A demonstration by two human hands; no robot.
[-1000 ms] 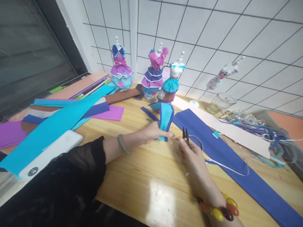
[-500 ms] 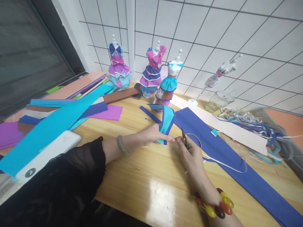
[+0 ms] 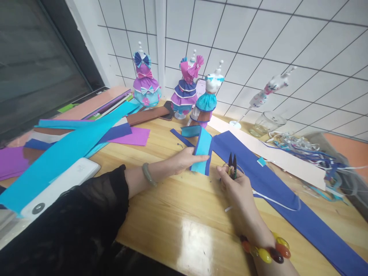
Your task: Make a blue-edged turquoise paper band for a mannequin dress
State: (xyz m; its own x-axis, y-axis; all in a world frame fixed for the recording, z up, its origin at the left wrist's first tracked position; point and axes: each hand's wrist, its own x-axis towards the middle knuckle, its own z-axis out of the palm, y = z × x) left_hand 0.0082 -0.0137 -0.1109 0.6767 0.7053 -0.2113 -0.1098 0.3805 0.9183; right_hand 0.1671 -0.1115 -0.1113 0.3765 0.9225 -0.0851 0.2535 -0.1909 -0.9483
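Note:
My left hand (image 3: 184, 159) pinches a light-blue paper strip (image 3: 204, 142) with dark-blue edges, thumb lying across its front near the lower end. The strip folds back and curls away behind. In my right hand (image 3: 235, 188) is a small pair of thread snips (image 3: 232, 165), blades pointing up and a little apart. A ring-shaped band shows behind the snips, partly hidden by the fingers. The snips are to the right of the strip and do not touch it. Just beyond the strip stands a small dress form (image 3: 207, 101) in a light-blue, white and brown paper skirt.
Two dressed forms (image 3: 146, 82) (image 3: 184, 92) and a bare form (image 3: 270, 90) stand along the tiled wall. A glass jar (image 3: 266, 123) and a heap of ribbon scraps (image 3: 301, 147) lie right. A long dark-blue strip (image 3: 276, 184) crosses the table (image 3: 161, 226). Coloured paper strips (image 3: 71, 153) and a white power bank (image 3: 61, 188) lie left.
My right hand has moved right and down, away from the strip. The snips' blades now show spread apart. My left hand keeps hold of the strip, whose lower end now shows more fully.

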